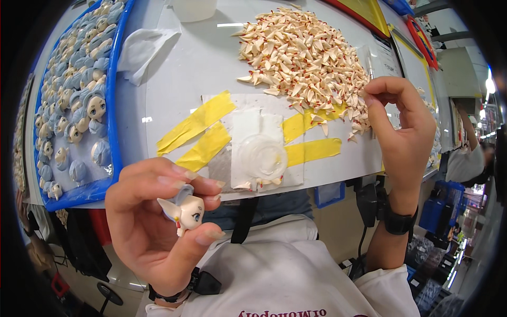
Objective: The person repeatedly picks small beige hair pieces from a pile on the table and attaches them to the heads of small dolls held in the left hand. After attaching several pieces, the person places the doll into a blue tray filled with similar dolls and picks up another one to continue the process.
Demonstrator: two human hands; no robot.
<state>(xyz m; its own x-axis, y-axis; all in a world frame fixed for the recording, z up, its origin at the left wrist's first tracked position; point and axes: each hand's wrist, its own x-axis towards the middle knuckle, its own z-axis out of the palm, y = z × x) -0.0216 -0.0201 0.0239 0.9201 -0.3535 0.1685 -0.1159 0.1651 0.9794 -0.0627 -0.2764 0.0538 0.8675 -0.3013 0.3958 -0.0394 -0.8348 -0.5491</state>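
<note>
My left hand is closed around a small doll head, gripped between thumb and fingers in front of my chest. The head has pale blue hair, a painted eye and a pointed ear with a red tip at its base. At the right edge of a pile of small pointed cream ears with red ends, my right hand pinches thumb and forefinger together. Whatever lies between those fingertips is hidden. A round clear dish stands between the hands on a taped-down board, with a few loose ears at its near edge.
On the left, a blue tray holds many blue-haired doll heads. Yellow tape strips fix the board to the table. A white cloth and a translucent tub lie farther back. Another person's arm shows at far right.
</note>
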